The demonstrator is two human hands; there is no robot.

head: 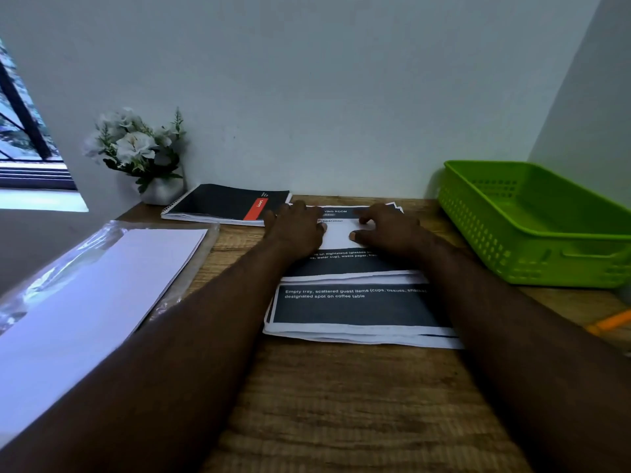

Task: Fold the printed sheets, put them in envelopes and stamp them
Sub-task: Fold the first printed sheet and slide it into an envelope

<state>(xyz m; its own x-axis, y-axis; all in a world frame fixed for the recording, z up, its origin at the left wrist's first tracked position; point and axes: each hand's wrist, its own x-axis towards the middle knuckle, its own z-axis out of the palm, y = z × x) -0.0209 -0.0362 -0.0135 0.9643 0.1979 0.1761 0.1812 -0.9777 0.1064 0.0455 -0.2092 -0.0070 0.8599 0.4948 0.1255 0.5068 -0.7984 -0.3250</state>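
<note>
My left hand (297,230) and right hand (386,230) press curled fingers on the printed sheets (355,302), hemmed by notebook (225,204), green basket (532,227) and wall (307,97).

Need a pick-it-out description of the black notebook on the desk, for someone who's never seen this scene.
Start at the wooden desk and go to its far edge along the wall. Between the white flower pot in the left corner and the stack of printed sheets under both hands lies the notebook, flat and closed. It alone is spiral-bound, with a black cover and a red stripe.
</note>
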